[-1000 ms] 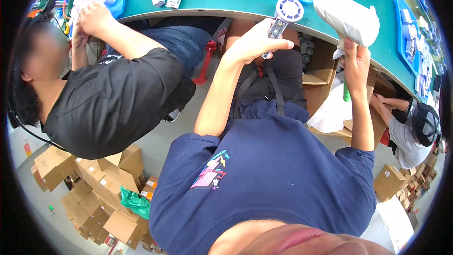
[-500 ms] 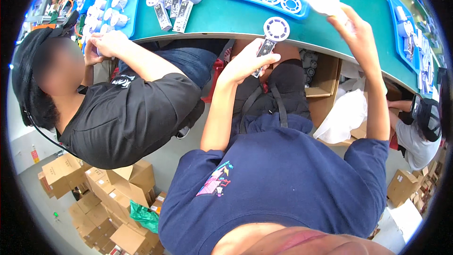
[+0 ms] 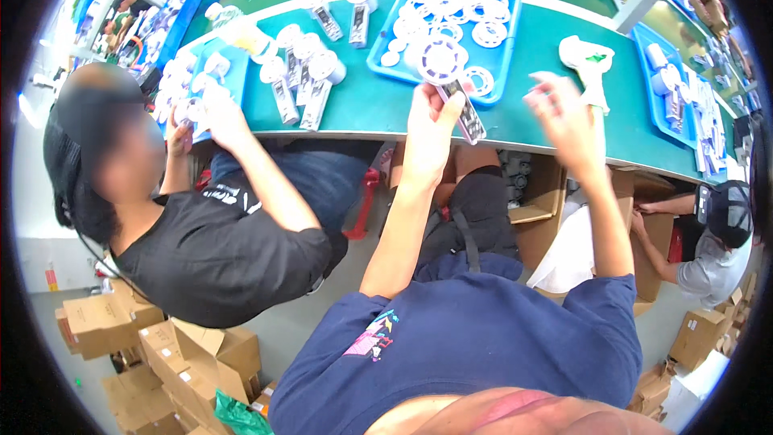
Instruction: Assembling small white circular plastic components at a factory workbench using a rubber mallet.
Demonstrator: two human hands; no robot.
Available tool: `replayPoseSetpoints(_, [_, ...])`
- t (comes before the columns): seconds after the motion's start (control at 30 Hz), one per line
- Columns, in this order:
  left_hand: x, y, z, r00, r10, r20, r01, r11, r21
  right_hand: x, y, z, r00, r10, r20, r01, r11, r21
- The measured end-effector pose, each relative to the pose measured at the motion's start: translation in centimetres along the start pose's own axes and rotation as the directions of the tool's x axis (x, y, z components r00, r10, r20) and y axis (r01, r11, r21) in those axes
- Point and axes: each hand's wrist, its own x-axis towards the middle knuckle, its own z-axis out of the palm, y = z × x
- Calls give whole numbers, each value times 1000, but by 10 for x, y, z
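My left hand [image 3: 428, 130] is closed around a handheld device [image 3: 469, 119] with a dark, slim handle and a round, slotted white head. That head is raised in front of the near edge of a blue tray [image 3: 506, 72], overlapping it in the picture. The tray bears several slotted white rings [image 3: 489, 34] and small white discs [image 3: 390, 58]. To the right, my right hand [image 3: 568, 125] hovers above the table edge, fingers apart and slightly blurred, with nothing visible in it. Just beyond it a crumpled white cloth or bag [image 3: 586, 60] with a green mark lies on the table.
Several similar devices [image 3: 312, 105] stand on the green table [image 3: 539, 28] left of the tray. A co-worker [image 3: 217, 250] sits at my left, handling white parts by another blue tray [image 3: 233, 72]. At right are a parts tray [image 3: 672, 125] and another person [image 3: 713, 266]. Cardboard boxes [image 3: 201, 362] are stacked behind.
The white cloth or bag has left my right hand and lies on the table; that hand has come down and toward the left. My view has shifted, and the device's handle now tilts the other way.
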Motion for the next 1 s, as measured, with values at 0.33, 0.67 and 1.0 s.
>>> replayPoseSetpoints(0.33, [45, 34, 53, 843, 508, 178, -484, 573, 661, 82, -1, 50, 931, -208, -301, 137, 961, -240])
replayPoseSetpoints(0.67, [4, -26, -104, 633, 733, -251, -67, 375, 925, 326, 230, 32, 908, 216, -358, -348, 866, -358])
replayPoseSetpoints(1.0, [20, 16, -139, 489, 855, -171, 232, 62, 971, 370, 257, 47, 878, 249, -408, -449, 722, -527])
